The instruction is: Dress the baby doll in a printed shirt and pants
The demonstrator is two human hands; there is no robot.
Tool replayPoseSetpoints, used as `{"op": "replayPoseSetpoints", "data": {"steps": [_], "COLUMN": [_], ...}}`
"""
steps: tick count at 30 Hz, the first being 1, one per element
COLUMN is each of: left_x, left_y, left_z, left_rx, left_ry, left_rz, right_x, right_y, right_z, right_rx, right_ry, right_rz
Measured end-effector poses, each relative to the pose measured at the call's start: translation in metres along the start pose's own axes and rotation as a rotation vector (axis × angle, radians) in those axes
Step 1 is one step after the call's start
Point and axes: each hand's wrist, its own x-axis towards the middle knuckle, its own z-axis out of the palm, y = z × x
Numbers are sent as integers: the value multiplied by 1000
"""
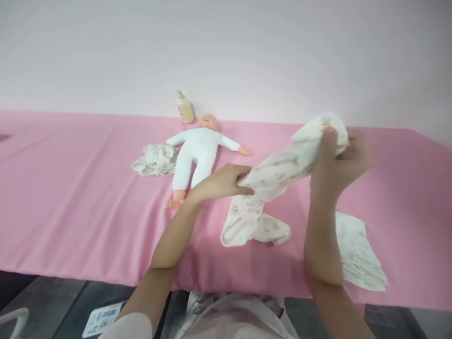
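**Item 1:** baby doll (195,151), soft-bodied, in a white sleepsuit, lying on its back on a pink-covered table (67,214); the arms are spread, the head points toward a pale wall (226,52); this doll is the landmark for all places below.

**Item 2:** printed baby sleepsuit (276,176), cream-white with small pastel motifs, to the right of the doll; its upper part is raised and bunched between the hands, and its footed lower part rests on the table.

**Item 3:** left hand (221,182), just beside the doll's feet; the fingers lie nearly straight and pinch a fold of the sleepsuit's near edge against the thumb side.

**Item 4:** right hand (339,162), slightly blurred, farther right of the doll; the thumb and fingers press together on the sleepsuit's gathered top.

**Item 5:** folded printed cloth (155,160), touching the doll's left side in the view.

**Item 6:** plastic bottle (185,108), cream-coloured, standing slightly tilted just beyond the doll's head.

**Item 7:** folded printed cloth (357,252), well right of the doll, near the table's front edge.
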Motion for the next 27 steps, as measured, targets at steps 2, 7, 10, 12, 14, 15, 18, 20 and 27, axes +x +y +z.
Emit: {"op": "replayPoseSetpoints", "data": {"steps": [2,7,10,12,14,15,18,20,27], "left_x": [2,4,8,12,16,17,19,19,7], "left_y": [-2,3,3,-1,-6,-8,-10,-7,3], "left_z": [-3,0,7,11,14,14,16,18,26], "left_rx": [-131,-462,-630,-784,-943,-1014,-1110,-1063,-490], "left_ry": [99,246,223,209,210,208,185,182,119], "left_rz": [-19,57,26,13,18,23,28,28,143], "right_x": [8,3,-17,-30,-37,-38,-36,-33,-28], "right_y": [16,21,-6,-24,-33,-34,-27,-21,-17], "right_z": [2,8,7,7,9,10,14,15,12], "right_rx": [-106,-304,-95,53,103,102,66,2,-137], "right_ry": [24,-65,-434,-749,-868,-867,-859,-860,-730], "right_rz": [5,-75,-105,-119,-115,-109,-106,-127,-105]}}
